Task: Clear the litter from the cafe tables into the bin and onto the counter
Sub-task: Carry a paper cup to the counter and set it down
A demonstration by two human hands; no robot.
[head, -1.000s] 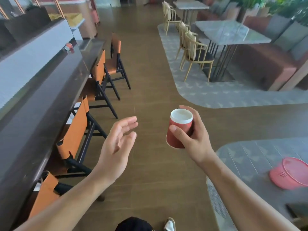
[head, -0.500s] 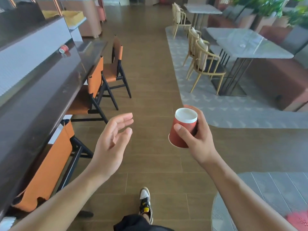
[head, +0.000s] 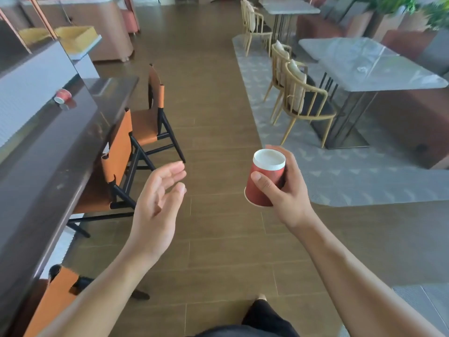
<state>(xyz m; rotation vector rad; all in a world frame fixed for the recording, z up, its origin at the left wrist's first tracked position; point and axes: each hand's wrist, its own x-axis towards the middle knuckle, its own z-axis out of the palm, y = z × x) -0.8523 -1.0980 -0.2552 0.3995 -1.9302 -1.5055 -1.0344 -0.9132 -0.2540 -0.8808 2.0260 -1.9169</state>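
Note:
My right hand (head: pixel 289 193) grips a red paper cup (head: pixel 263 181), upside down with its white base up, held at chest height over the wooden floor. To its left my left hand (head: pixel 158 200) is open, palm turned inward, holding nothing. A second red paper cup (head: pixel 62 96) lies on its side on the dark counter (head: pixel 48 152), which runs along the left edge. On the grey marble table (head: pixel 369 62) at the right lies a small clear scrap (head: pixel 362 68).
Orange chairs with black frames (head: pixel 121 161) line the counter. Tan wooden armchairs (head: pixel 301 100) stand beside the marble table on a grey patterned rug. A second table (head: pixel 289 7) and sofas with plants are farther back. A wooden aisle runs between counter and rug.
I have walked forward along the aisle. The counter cup and marble table are nearer, and the pink bin at the lower right has dropped out of view. Both hands keep their pose.

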